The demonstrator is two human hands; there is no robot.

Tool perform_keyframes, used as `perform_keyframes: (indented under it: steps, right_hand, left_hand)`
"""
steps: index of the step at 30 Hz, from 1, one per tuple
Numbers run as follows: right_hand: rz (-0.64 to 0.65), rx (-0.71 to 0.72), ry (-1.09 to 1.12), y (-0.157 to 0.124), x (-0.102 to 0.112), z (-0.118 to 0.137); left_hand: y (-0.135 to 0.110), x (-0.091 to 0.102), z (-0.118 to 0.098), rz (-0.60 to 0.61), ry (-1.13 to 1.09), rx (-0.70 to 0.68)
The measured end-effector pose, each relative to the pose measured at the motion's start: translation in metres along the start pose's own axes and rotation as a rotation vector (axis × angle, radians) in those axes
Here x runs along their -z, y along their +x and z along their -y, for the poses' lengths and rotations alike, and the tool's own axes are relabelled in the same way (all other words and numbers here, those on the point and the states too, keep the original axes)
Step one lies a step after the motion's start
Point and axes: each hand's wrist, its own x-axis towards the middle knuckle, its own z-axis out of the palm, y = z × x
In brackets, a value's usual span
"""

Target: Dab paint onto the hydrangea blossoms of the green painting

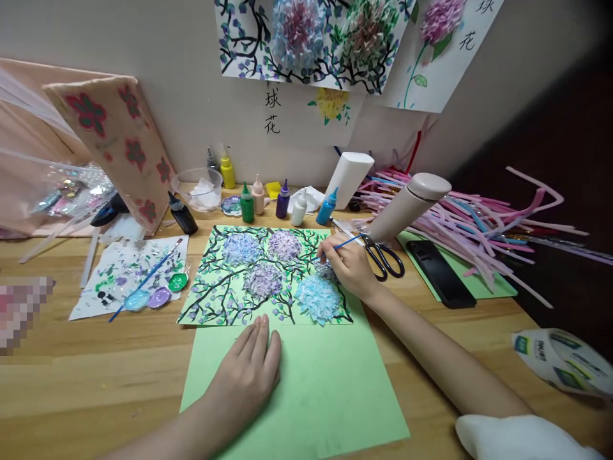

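A green sheet painted with dark branches, the flower picture (205, 297), carries several fluffy blue and purple blossoms. My right hand (352, 265) pinches a thin blue paintbrush (348, 242) over its right side; the brush tip is hard to make out near the fingers. A light-blue blossom (318, 297) lies just below that hand. My left hand (253, 361) rests flat with fingers stretched out, fingertips on the picture's lower edge. Beneath its palm spreads a plain green sheet (325, 390).
Left of the picture, a paint-stained paper (108, 265) holds small paint dishes (178, 282) and another brush (148, 275). Paint bottles (247, 204) line the back. Black-handled scissors (383, 259), a tilted bottle (407, 204), a phone (440, 273), pipe cleaners (483, 223) and a tape roll (565, 361) lie right.
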Motion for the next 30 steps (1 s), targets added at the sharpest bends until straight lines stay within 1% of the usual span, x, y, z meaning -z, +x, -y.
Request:
perform_keyframes:
  steps: [10, 19, 23, 28, 30]
  right_hand:
    - [0.046, 0.004, 0.008, 0.0004, -0.0034, -0.0018]
    - [0.048, 0.002, 0.004, 0.0000, -0.0031, -0.0029]
    - [0.025, -0.006, 0.005, 0.0001, -0.0033, -0.0032]
    - [0.056, -0.006, 0.002, 0.0001, -0.0031, -0.0028]
    - [0.047, -0.003, 0.004, 0.0001, -0.0029, -0.0026]
  left_hand:
    - [-0.0007, -0.0010, -0.0003, -0.009, -0.025, 0.004]
    - [-0.0010, -0.0012, 0.0002, -0.013, -0.004, 0.001]
    - [-0.0010, -0.0008, 0.0000, -0.015, -0.005, 0.000]
    - [-0.0018, -0.0014, -0.0005, -0.008, -0.004, 0.006]
    - [-0.0017, -0.0014, -0.0004, -0.004, 0.007, 0.005]
